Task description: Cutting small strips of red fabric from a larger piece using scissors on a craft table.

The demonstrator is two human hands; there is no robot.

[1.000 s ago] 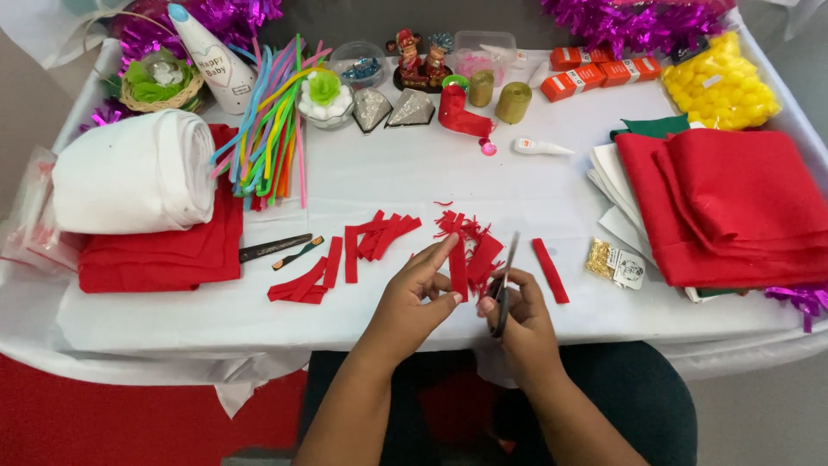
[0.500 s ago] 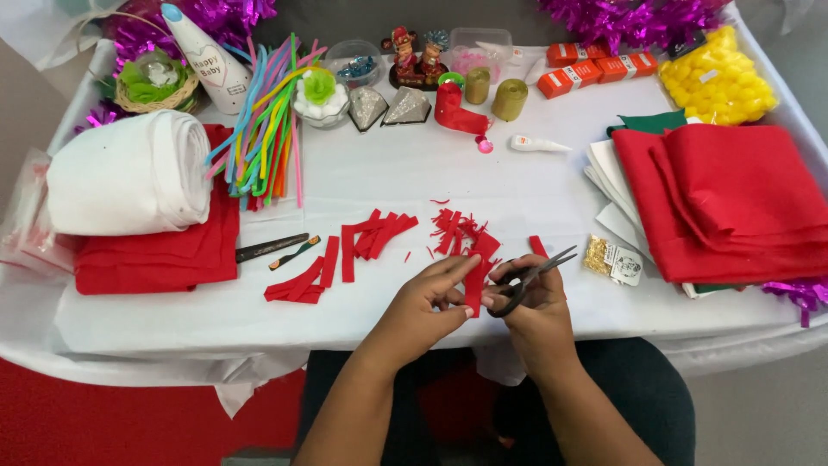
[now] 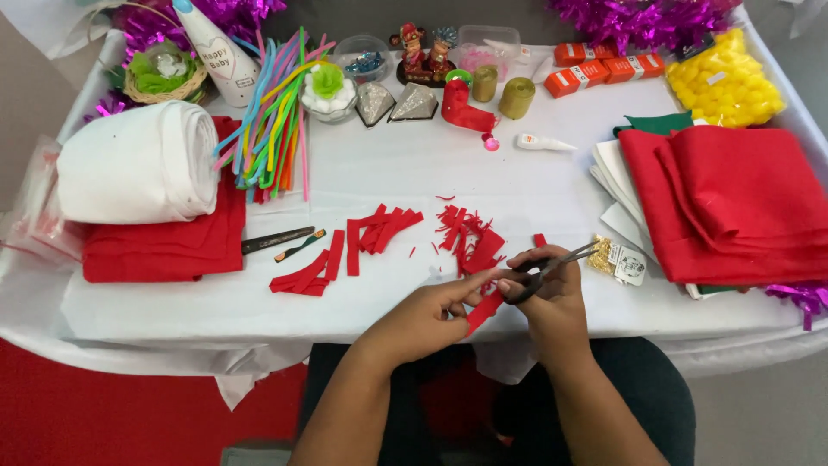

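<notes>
Near the table's (image 3: 414,185) front edge, left hand (image 3: 431,315) pinched a red felt strip (image 3: 485,308); right hand (image 3: 552,293) gripped scissors (image 3: 552,263), blades parted slightly. Advisable: keep strip taut, cuts short, fingertips clear of blades.

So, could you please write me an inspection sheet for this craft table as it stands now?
Surface: table under a white cloth, crowded at back and sides.
Job's things: red felt strip pinched in the left hand; scissors in the right hand, blades pointing right; cut strips and scraps beyond the hands.
Clutter: white felt roll on folded red felt; pipe cleaners; red felt stack; yellow pompom bag; glue bottle; ribbon spools.
Hands: both bare, close together at the near edge.
Cables: nothing seen.
Surroundings: purple tinsel at the back; red floor below left.
</notes>
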